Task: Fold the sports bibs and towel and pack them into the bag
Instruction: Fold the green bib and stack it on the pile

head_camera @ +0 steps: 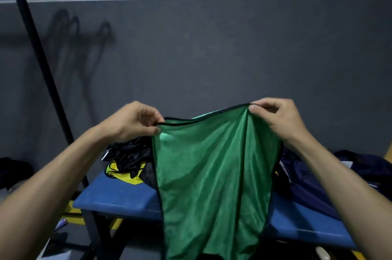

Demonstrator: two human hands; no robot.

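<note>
Black pole of a stand leaning across the grey wall at far left. Left hand, fingers curled, pinching the black-trimmed upper edge of a green mesh bib, which is raised above a blue padded bench and hangs down in front of it. Behind the bib, on the bench: a heap of black fabric lying over a yellow bib. Right hand, fingers curled, pinching the same trimmed edge at a point higher than the left. Dark navy fabric, possibly a bag, lying on the bench under the right forearm.
</note>
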